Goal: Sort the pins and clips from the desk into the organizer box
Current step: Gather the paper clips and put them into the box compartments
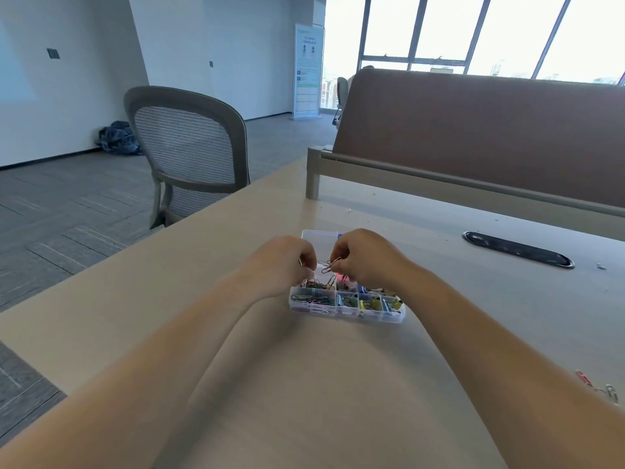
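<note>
A clear plastic organizer box [348,314] lies on the beige desk [304,384], its lid [319,239] open toward the far side. Its compartments hold coloured paper clips at the left and binder clips at the right. Both hands hover just above the box's far half. My left hand [287,262] and my right hand [362,255] pinch a small tangle of paper clips [326,265] between their fingertips. The box's far compartments are hidden behind my hands.
A few loose clips [600,387], one red, lie at the desk's right edge. A dark oval cable port [517,248] sits at the right. A brown divider panel [473,130] stands at the back, and a grey mesh chair [189,154] at the desk's left.
</note>
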`<action>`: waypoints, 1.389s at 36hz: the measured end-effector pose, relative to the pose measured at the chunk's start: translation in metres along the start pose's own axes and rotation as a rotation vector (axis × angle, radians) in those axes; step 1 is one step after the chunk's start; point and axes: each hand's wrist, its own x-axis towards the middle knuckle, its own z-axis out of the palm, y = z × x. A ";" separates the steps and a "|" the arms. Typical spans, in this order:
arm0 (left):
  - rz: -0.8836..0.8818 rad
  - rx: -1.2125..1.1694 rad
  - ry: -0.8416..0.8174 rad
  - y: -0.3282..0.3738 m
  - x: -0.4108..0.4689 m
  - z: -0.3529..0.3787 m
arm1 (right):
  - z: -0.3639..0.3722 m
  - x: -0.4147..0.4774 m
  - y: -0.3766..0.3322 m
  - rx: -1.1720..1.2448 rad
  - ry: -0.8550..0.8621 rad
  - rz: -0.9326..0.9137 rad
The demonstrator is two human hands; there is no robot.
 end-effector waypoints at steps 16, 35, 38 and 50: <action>-0.059 -0.144 0.038 -0.006 -0.005 0.000 | 0.014 0.008 -0.014 -0.060 -0.051 0.011; -0.064 -0.182 0.069 -0.003 -0.008 0.004 | 0.014 0.003 -0.018 -0.134 -0.073 -0.034; -0.066 -0.159 0.060 0.000 -0.008 0.004 | 0.012 0.002 -0.017 -0.149 -0.076 -0.053; -0.088 -0.187 0.071 -0.001 -0.006 0.006 | 0.007 -0.001 -0.020 -0.131 -0.072 -0.047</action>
